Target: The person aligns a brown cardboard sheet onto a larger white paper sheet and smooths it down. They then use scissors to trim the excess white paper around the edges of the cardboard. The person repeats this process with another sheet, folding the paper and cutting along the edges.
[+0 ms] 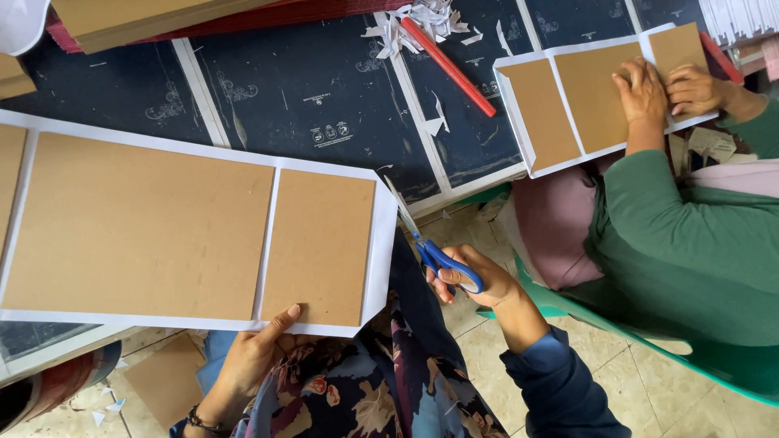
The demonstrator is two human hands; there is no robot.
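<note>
Right hand (475,280) has its fingers (445,285) curled through the blue handles of a pair of scissors (422,243), a closed grip around the loops. The blades look only slightly parted, if at all, with the tips right at the right edge of the white sheet (381,243), about where its corner is clipped. Can't tell whether the blades are actually biting the paper or just touching the edge.

Left hand (256,353) comes up from below, fingers mostly straight and loosely spread, thumb on top of the sheet's lower border and the rest tucked under it, so it's a light pinch on the edge.

The sheet itself lies mostly on the dark printed tabletop (324,97), with its lower right part hanging past the edge over the person's floral lap. Glued onto it are brown cardboard panels: a big one (142,227) and a narrower one (318,247) to its right, with a thin white gap between them.

Across the tabletop another person in a green sleeve (673,219) presses both hands flat on a similar sheet with brown panels (560,101). A red strip (448,66) and some white paper scraps (414,20) lie between the two sheets, well apart from the scissors.
</note>
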